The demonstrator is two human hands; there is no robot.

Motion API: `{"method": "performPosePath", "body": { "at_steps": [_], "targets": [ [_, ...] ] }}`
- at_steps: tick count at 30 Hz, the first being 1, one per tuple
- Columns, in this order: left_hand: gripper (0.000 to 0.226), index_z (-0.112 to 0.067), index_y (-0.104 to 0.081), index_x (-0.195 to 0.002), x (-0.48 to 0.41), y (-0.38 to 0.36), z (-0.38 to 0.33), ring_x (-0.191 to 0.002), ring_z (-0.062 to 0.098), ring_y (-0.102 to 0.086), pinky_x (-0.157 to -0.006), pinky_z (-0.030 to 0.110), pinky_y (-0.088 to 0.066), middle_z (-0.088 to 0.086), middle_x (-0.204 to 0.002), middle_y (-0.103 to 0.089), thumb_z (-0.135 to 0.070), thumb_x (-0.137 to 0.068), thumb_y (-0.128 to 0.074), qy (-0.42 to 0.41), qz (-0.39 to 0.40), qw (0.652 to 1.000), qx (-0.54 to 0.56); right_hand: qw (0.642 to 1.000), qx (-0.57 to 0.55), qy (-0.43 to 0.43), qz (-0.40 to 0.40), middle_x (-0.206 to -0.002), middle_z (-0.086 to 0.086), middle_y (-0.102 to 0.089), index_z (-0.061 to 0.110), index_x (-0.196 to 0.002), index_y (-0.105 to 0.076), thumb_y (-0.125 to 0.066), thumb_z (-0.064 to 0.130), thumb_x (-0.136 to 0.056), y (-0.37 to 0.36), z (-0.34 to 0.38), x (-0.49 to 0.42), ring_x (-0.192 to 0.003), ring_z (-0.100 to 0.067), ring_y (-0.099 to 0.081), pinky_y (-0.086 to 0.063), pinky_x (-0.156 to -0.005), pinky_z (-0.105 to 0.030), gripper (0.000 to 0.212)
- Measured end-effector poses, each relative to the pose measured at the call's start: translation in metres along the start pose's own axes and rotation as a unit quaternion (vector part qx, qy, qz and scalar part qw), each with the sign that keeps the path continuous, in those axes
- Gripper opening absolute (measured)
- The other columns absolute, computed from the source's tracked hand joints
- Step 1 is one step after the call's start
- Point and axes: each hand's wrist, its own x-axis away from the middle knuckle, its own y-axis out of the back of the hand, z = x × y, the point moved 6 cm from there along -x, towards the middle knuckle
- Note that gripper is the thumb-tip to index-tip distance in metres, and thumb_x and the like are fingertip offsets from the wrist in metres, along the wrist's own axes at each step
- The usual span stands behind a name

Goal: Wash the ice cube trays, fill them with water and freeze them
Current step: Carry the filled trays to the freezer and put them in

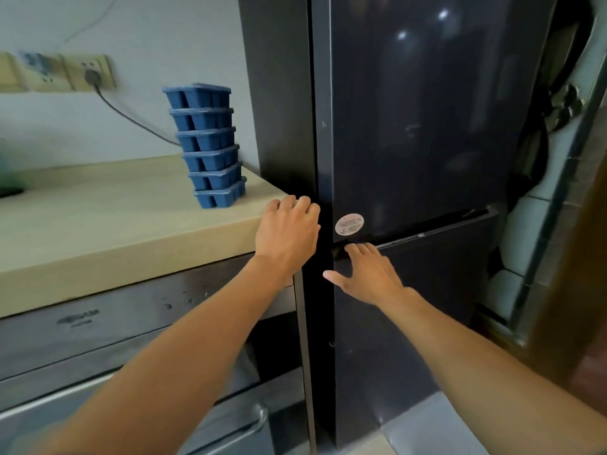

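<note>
Centre of frame: the left hand (287, 228) is lying over the counter (98, 231) corner beside the fridge (410, 110), fingers bent into the dark gap; a grip cannot be told. The right hand (368, 274), fingers spread and straight, is touching the lower door (410, 316) at its top seam. The stacked blue ice cube trays (207, 146) are leaning at centre left, near the counter's right edge.

A pale countertop (98, 231) runs along the left, above a steel cabinet front (115, 323) with a curved drawer handle (259, 418) at the near end. On the far wall, cream sockets (88, 73) hold a dark plug, and its cable (131, 118) droops to the right. At the far right, something black and strap-like (532, 152) hangs against pale tiles (525, 231).
</note>
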Motion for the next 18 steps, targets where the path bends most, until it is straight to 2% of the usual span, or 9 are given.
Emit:
{"method": "performPosePath", "body": {
  "at_steps": [3, 6, 9, 11, 13, 15, 18],
  "targets": [
    [0.026, -0.018, -0.064, -0.113, 0.0, 0.005, -0.001, -0.106, 0.025, -0.061, -0.092, 0.04, -0.048, 0.002, -0.112, -0.065, -0.038, -0.098, -0.054, 0.012, -0.009, 1.0, 0.022, 1.0, 0.017, 0.002, 0.016, -0.129, -0.004, -0.062, 0.015, -0.129, -0.052, -0.05, 0.079, -0.087, 0.012, 0.004, 0.005, -0.127, -0.026, -0.048, -0.05, -0.094, -0.045, 0.077],
    [0.024, -0.019, -0.062, -0.112, 0.001, 0.006, 0.001, -0.106, 0.025, -0.06, -0.091, 0.039, -0.047, 0.001, -0.111, -0.063, -0.036, -0.1, -0.05, -0.002, -0.006, 1.0, 0.023, 0.999, 0.015, -0.034, 0.004, -0.111, -0.007, -0.069, 0.015, -0.117, -0.055, -0.047, 0.082, -0.085, 0.037, 0.0, 0.004, -0.107, -0.029, -0.062, -0.052, -0.077, -0.041, 0.074],
    [0.022, -0.019, -0.062, -0.108, 0.0, 0.002, 0.003, -0.102, 0.026, -0.061, -0.088, 0.039, -0.048, 0.001, -0.107, -0.064, -0.035, -0.099, -0.05, -0.008, -0.013, 1.0, 0.021, 0.996, 0.063, -0.053, -0.038, -0.097, -0.007, -0.07, 0.016, -0.104, -0.058, -0.043, 0.083, -0.087, 0.059, -0.008, 0.002, -0.094, -0.031, -0.069, -0.046, -0.065, -0.038, 0.071],
    [0.022, -0.019, -0.063, -0.105, 0.0, 0.002, 0.004, -0.099, 0.026, -0.062, -0.085, 0.039, -0.049, 0.001, -0.105, -0.065, -0.035, -0.098, -0.051, 0.0, -0.026, 1.0, 0.018, 0.992, 0.106, -0.044, -0.056, -0.092, -0.005, -0.07, 0.017, -0.091, -0.056, -0.04, 0.082, -0.089, 0.068, -0.013, 0.006, -0.09, -0.031, -0.069, -0.04, -0.062, -0.037, 0.067],
    [0.023, -0.02, -0.064, -0.105, -0.001, 0.001, 0.005, -0.1, 0.025, -0.062, -0.085, 0.039, -0.048, 0.001, -0.105, -0.065, -0.037, -0.099, -0.05, 0.007, -0.034, 0.999, 0.018, 0.989, 0.136, -0.04, -0.047, -0.09, -0.005, -0.07, 0.017, -0.085, -0.057, -0.038, 0.08, -0.091, 0.075, -0.021, 0.012, -0.091, -0.031, -0.068, -0.039, -0.064, -0.037, 0.066],
    [0.027, -0.02, -0.064, -0.107, -0.002, 0.0, 0.003, -0.103, 0.024, -0.061, -0.087, 0.039, -0.047, 0.0, -0.108, -0.065, -0.039, -0.1, -0.047, 0.007, -0.029, 0.999, 0.022, 0.984, 0.165, -0.063, -0.03, -0.08, -0.001, -0.063, 0.019, -0.08, -0.055, -0.039, 0.079, -0.092, 0.09, -0.034, 0.02, -0.089, -0.029, -0.067, -0.037, -0.064, -0.036, 0.064],
    [0.035, -0.021, -0.066, -0.111, -0.001, 0.001, 0.001, -0.112, 0.023, -0.059, -0.095, 0.043, -0.044, -0.001, -0.115, -0.065, -0.046, -0.099, -0.044, 0.032, -0.02, 0.999, 0.026, 0.971, 0.221, -0.085, -0.023, -0.065, 0.005, -0.046, 0.02, -0.072, -0.048, -0.045, 0.073, -0.094, 0.117, -0.048, 0.025, -0.065, -0.019, -0.054, -0.036, -0.062, -0.034, 0.057]
  ]
}}
